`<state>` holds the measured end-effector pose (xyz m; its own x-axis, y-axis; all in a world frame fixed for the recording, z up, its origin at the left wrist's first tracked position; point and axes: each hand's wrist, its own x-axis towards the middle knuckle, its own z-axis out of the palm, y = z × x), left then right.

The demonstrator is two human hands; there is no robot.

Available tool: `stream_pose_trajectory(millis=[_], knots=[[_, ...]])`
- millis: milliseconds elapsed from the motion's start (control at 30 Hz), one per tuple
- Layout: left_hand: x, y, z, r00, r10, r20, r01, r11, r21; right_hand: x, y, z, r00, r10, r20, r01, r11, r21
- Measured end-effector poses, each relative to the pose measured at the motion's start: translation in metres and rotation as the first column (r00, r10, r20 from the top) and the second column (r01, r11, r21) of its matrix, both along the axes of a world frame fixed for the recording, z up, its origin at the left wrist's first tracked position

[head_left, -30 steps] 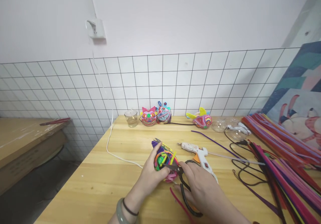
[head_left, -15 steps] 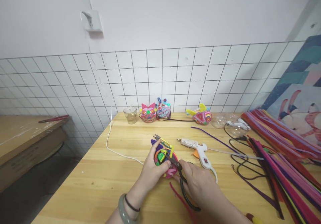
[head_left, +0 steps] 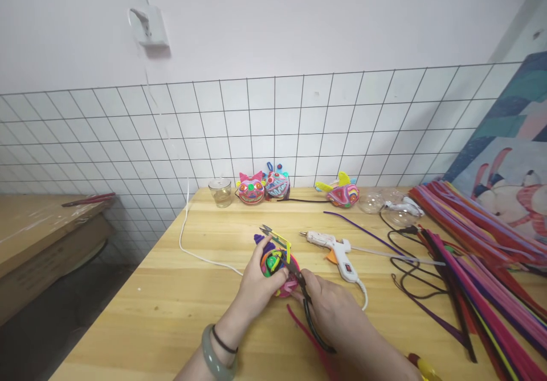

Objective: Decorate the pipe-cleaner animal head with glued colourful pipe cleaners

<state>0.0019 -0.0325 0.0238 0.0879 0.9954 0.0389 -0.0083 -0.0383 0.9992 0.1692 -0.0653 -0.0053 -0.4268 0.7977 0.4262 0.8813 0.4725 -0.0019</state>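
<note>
My left hand (head_left: pixel 257 283) is wrapped round a small round craft piece (head_left: pixel 272 262) covered in bright pipe cleaners, with a green bead-like spot and a purple coil on it. Closed on the black-handled scissors (head_left: pixel 315 331), my right hand (head_left: pixel 335 307) keeps their dark blades over the craft's right side. A bent yellow pipe cleaner (head_left: pixel 288 251) stands up beside the blade tips; whether the blades touch it, I cannot tell. Just beyond lie yellow thread snips (head_left: pixel 269 232). My fingers and the scissors hide part of the craft.
Right of my hands lies a white glue gun (head_left: pixel 339 251) with its cord. Pipe cleaner bundles (head_left: pixel 482 278) and a tangled black cable (head_left: pixel 410 278) fill the right side. Finished craft faces (head_left: pixel 251 188), a fish-like craft (head_left: pixel 343 195) and a glass cup (head_left: pixel 220 192) line the wall.
The view has shifted slightly, so most things sit a little higher and further left. Both hands keep their hold, with the scissors still at the craft's right side.
</note>
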Motion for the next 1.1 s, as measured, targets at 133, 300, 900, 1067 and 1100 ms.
stream_pose_trajectory(millis=[133,300,900,1067,1100], knots=[[0.0,0.001,-0.004,0.999,0.024,-0.026,-0.024,0.999,0.022,-0.001,-0.001,0.001,0.999,-0.021,0.038,0.02,0.999,0.039],[0.0,0.002,-0.008,0.999,0.04,-0.03,-0.039,0.999,0.031,-0.005,-0.003,0.001,0.999,-0.021,0.031,0.021,1.0,0.007],[-0.01,0.01,-0.019,0.945,-0.11,0.307,0.091,0.993,0.077,0.153,-0.029,-0.011,0.849,-0.528,-0.014,0.462,0.757,-0.462],[-0.009,0.007,-0.018,0.929,-0.142,0.342,0.121,0.989,0.081,0.182,-0.033,-0.042,0.861,-0.508,0.021,0.464,0.769,-0.439],[-0.009,0.006,-0.017,0.929,-0.149,0.34,0.128,0.988,0.085,0.18,-0.033,-0.041,0.854,-0.519,-0.023,0.468,0.787,-0.401]])
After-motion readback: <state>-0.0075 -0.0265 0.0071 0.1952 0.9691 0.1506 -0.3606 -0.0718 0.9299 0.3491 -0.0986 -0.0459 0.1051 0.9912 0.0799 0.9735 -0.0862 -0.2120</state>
